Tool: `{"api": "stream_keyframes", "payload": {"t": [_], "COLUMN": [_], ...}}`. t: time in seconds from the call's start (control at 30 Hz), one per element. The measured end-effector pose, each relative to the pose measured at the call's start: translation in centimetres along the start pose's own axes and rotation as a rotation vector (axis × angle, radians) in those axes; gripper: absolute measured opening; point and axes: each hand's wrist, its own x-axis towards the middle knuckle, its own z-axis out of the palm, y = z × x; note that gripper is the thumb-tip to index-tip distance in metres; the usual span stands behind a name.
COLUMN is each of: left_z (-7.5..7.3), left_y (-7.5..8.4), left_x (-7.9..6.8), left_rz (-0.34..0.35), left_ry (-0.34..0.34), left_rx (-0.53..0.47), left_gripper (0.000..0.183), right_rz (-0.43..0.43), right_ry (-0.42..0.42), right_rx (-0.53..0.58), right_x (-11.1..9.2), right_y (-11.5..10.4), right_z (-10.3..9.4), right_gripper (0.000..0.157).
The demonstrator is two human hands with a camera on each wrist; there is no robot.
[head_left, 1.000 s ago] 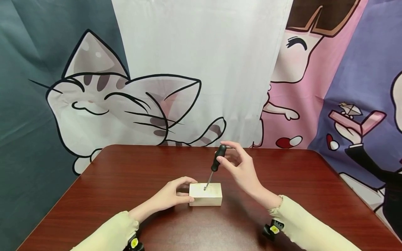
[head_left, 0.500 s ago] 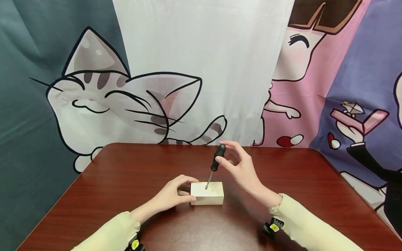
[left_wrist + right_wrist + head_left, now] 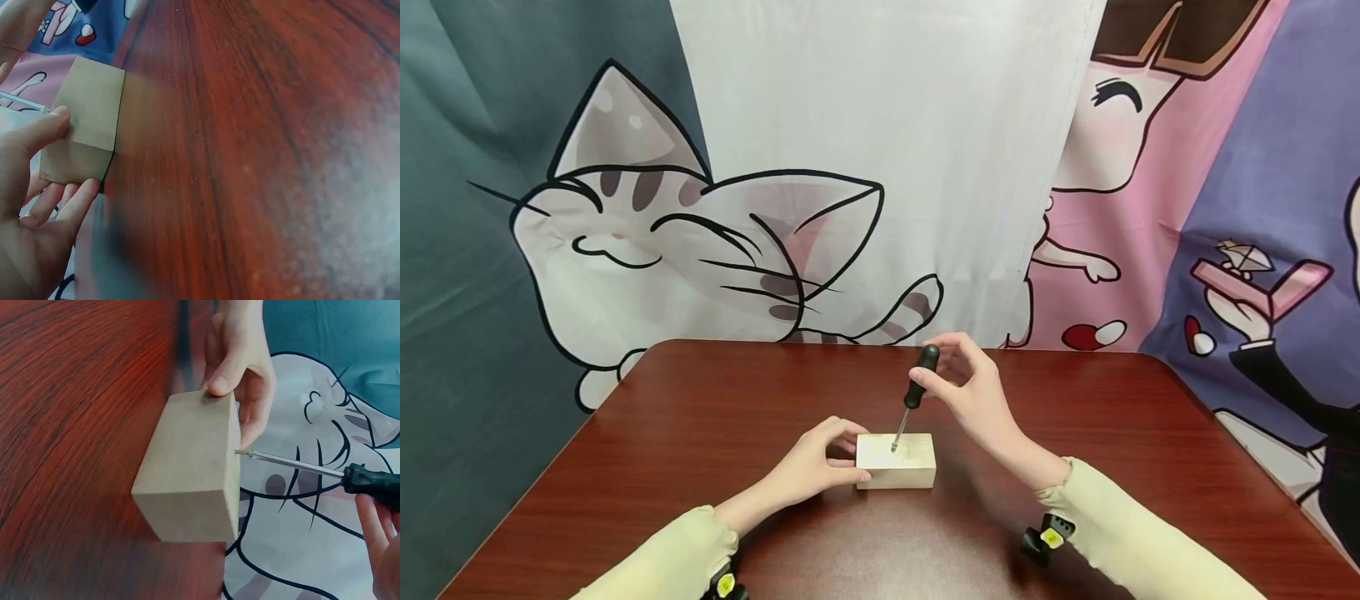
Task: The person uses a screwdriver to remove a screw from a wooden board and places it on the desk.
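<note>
Through the head view I see a pale yellow-green fabric left sleeve [image 3: 655, 557] with a gathered cuff above the bare left hand [image 3: 814, 460], and a matching right sleeve [image 3: 1150, 532] above the bare right hand [image 3: 976, 396]. I make out a small black left wrist unit [image 3: 724, 581] and a black right wrist unit [image 3: 1047, 540], each marked with bright yellow.

From here I see room for a hand to slide along the tabletop [image 3: 887, 550] between the sleeves [image 3: 1150, 525], right up to the wooden block [image 3: 897, 477]'s near face. The left hand [image 3: 816, 458] takes up its left end; above its top leans the screwdriver [image 3: 919, 387], pinched by the right hand [image 3: 973, 387], hampering any way in from overhead. The block's right end has space beside it, below that hand.
</note>
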Motion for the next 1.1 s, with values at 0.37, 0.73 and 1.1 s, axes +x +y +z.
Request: {"api": "stream_keyframes", "payload": {"t": [0.37,0.73,1.1], "left_z": [-0.3,-0.6,0.0], "left_y": [0.1,-0.2,0.2], "left_x": [0.1,0.3,0.5], "left_rz": [-0.027,-0.050,-0.016], "left_ry": [-0.006,-0.057,-0.062], "left_rx": [0.107,0.073,0.074], "left_gripper": [0.048,0.049,0.048], "right_rz": [0.078,-0.005,-0.094], "right_ry": [-0.076,-0.257,-0.053], "right_rx": [0.094,0.096,-0.140], "right_x": [0.2,0.5,0.1], "right_y": [-0.6,-0.5,-0.1], "right_z": [-0.8,-1.8,0.3], "right_gripper": [0.030,0.029,0.038]}}
